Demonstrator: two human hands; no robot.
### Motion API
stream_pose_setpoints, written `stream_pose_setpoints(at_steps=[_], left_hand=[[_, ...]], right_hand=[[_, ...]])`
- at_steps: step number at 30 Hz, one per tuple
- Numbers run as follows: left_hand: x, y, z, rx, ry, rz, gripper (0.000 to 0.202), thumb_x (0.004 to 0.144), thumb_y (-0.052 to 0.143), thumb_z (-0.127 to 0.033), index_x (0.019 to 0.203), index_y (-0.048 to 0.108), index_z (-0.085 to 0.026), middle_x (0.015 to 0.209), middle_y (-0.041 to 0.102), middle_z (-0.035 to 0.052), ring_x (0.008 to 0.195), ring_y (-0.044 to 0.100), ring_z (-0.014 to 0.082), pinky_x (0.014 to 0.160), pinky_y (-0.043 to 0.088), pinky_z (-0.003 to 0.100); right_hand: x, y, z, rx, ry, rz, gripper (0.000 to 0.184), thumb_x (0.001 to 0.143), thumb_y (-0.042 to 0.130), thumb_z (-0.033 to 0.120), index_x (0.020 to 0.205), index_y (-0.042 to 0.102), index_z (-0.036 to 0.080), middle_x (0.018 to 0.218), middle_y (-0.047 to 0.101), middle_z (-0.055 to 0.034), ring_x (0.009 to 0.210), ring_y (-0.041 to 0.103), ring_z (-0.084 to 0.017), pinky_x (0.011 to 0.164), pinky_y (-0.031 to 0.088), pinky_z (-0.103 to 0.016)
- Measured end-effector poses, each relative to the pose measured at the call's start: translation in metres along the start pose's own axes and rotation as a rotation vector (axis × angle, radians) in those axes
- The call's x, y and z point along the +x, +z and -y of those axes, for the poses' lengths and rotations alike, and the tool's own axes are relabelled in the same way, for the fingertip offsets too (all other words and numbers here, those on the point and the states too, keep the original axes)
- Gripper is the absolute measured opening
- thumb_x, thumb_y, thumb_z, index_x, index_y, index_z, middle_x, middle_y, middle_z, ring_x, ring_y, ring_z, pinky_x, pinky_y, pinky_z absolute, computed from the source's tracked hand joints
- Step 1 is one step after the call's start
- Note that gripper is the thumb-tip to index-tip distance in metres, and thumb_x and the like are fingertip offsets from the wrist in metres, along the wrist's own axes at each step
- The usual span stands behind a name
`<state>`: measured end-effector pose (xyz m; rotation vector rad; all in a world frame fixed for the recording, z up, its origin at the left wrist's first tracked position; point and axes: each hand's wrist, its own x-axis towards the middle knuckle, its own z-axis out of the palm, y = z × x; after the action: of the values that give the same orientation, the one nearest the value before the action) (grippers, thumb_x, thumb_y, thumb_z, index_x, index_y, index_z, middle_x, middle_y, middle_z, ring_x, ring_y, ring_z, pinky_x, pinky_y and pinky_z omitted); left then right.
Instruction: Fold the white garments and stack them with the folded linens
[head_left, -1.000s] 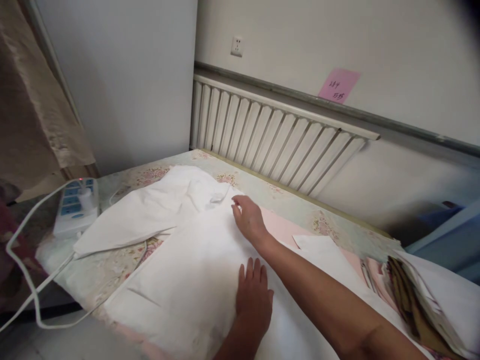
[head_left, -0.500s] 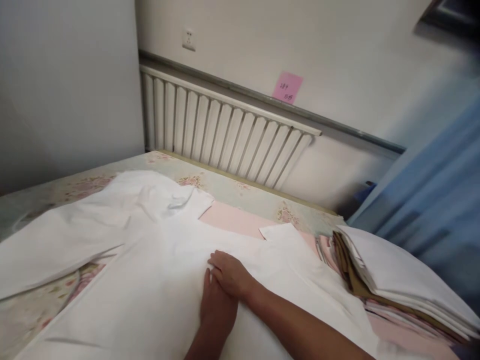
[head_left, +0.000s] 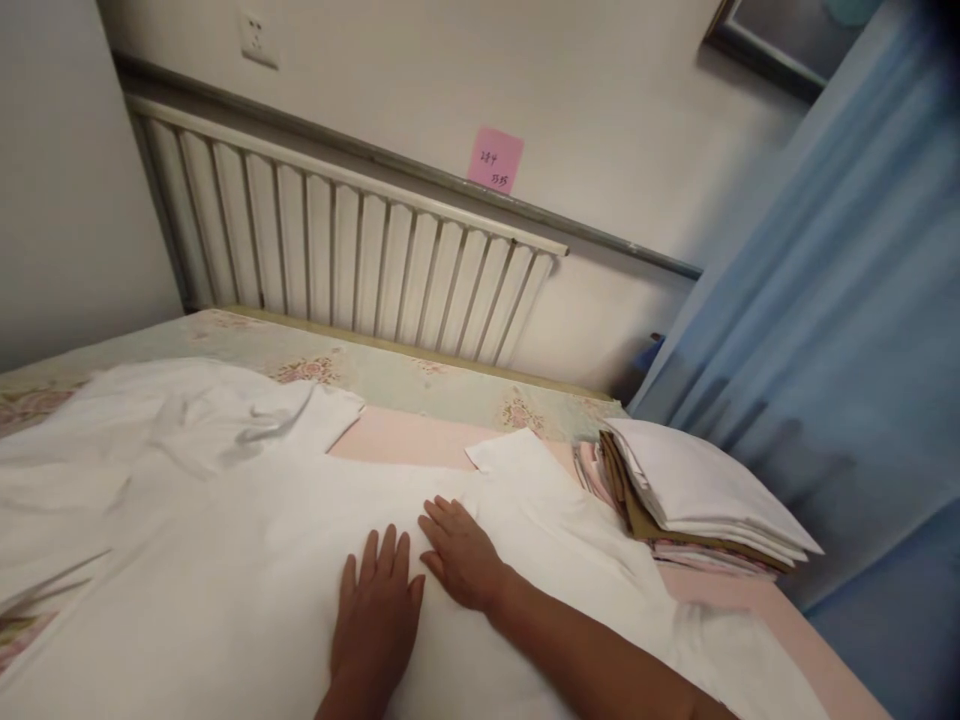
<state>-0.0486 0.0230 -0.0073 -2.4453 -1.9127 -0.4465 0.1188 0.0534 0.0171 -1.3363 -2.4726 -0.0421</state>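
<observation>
White cloth garment [head_left: 202, 560], one piece, lies spread over a pale-green floral cover [head_left: 420, 385] and a smooth pink sheet [head_left: 412, 437]. Its wide-notched neck edge points toward one ribbed, off-white radiator [head_left: 337, 240]; its long axis runs from there toward the person, with wrinkled fabric at left. Two hands lie palm-down on it: left hand [head_left: 377, 610] with fingers slightly fanned, right hand [head_left: 461, 555] with fingers closer together, neither pinching cloth. One folded white, brown and pink fabric stack [head_left: 712, 485] sits at right.
</observation>
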Motion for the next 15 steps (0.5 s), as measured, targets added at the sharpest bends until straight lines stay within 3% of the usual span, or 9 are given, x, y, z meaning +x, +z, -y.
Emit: stream_pose_setpoints(at_steps=[7, 11, 13, 15], left_hand=[[0.001, 0.001, -0.001, 0.026, 0.004, -0.001, 0.057, 0.091, 0.03, -0.037, 0.141, 0.044, -0.016, 0.153, 0.034, 0.0071, 0.143, 0.023, 0.0297, 0.116, 0.011, 0.052], [0.002, 0.004, 0.0, 0.047, 0.015, -0.004, 0.058, 0.091, 0.029, -0.039, 0.142, 0.043, -0.016, 0.154, 0.033, 0.0081, 0.144, 0.022, 0.0303, 0.116, 0.01, 0.052], [0.003, 0.004, 0.0, 0.076, 0.015, 0.002, 0.058, 0.091, 0.029, -0.039, 0.142, 0.042, -0.015, 0.154, 0.033, 0.0083, 0.144, 0.022, 0.0304, 0.116, 0.01, 0.053], [0.004, 0.002, -0.001, 0.105, 0.015, 0.013, 0.059, 0.091, 0.029, -0.039, 0.143, 0.041, -0.015, 0.154, 0.033, 0.008, 0.143, 0.022, 0.0304, 0.115, 0.012, 0.052]], right_hand=[[-0.042, -0.019, -0.008, 0.001, 0.032, 0.002, 0.049, 0.092, 0.052, 0.028, 0.139, 0.043, 0.014, 0.148, 0.04, -0.0123, 0.141, 0.026, -0.025, 0.117, 0.024, -0.048], [-0.044, -0.018, -0.022, 0.052, 0.065, 0.006, 0.047, 0.092, 0.051, 0.026, 0.137, 0.045, 0.016, 0.147, 0.042, -0.0102, 0.141, 0.028, -0.022, 0.117, 0.024, -0.046], [-0.04, -0.023, -0.022, 0.093, 0.1, -0.009, 0.041, 0.089, 0.054, 0.023, 0.13, 0.052, 0.017, 0.143, 0.047, -0.0107, 0.138, 0.034, -0.023, 0.115, 0.028, -0.045], [-0.036, -0.04, -0.01, 0.167, 0.175, -0.053, 0.027, 0.086, 0.055, 0.017, 0.112, 0.062, 0.018, 0.128, 0.06, -0.0105, 0.128, 0.048, -0.022, 0.108, 0.037, -0.042]])
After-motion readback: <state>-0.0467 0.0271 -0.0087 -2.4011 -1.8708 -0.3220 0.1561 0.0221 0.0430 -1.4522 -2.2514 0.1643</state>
